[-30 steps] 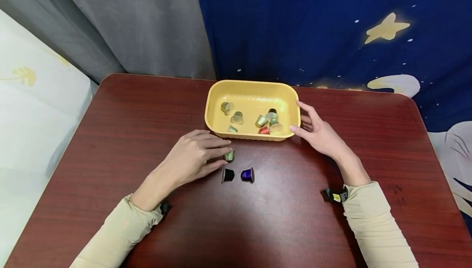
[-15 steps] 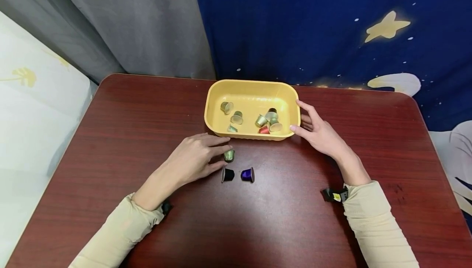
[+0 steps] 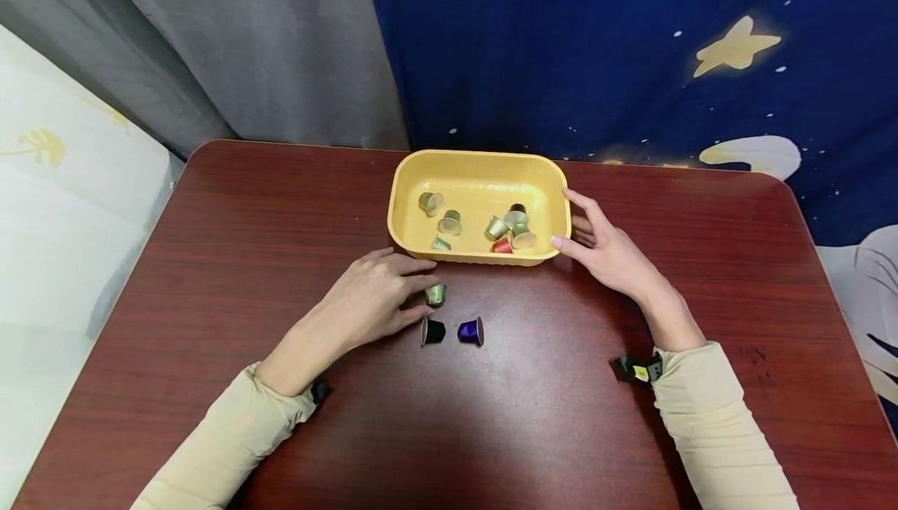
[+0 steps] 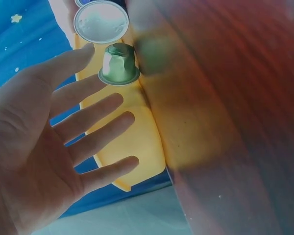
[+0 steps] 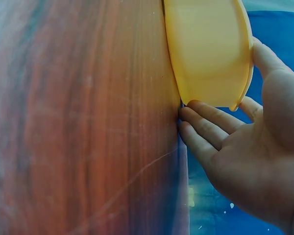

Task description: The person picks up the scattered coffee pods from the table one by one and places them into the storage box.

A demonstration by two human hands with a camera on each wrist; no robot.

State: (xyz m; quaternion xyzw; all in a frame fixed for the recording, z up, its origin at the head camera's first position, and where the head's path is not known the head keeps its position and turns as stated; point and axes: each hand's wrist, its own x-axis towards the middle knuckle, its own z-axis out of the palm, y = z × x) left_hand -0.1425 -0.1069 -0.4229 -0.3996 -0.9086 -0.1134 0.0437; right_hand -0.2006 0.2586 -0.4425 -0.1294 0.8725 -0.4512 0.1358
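Note:
In the head view my left hand (image 3: 372, 295) hovers over the table with spread, loosely bent fingers. Its fingertips are around a green coffee capsule (image 3: 435, 295), which stands on its wide rim; in the left wrist view the thumb and fingers do not close on this capsule (image 4: 120, 64). A black coffee capsule (image 3: 433, 331) lies on its side just by the thumb, and a purple coffee capsule (image 3: 471, 331) lies to its right. My right hand (image 3: 610, 256) touches the right end of a yellow bin (image 3: 484, 258), its thumb and index finger at the rim, the fingers (image 5: 206, 126) fairly straight.
Inside the bin are several more capsules, mostly green, with a red capsule (image 3: 502, 246) near the front wall. The brown table (image 3: 547, 416) backs onto a grey curtain (image 3: 302, 50) and a blue curtain (image 3: 561, 50) with stars.
My left hand's fingers have drawn slightly back and shifted a little beside the green capsule. The capsules on the table, the bin and my right hand stay in place.

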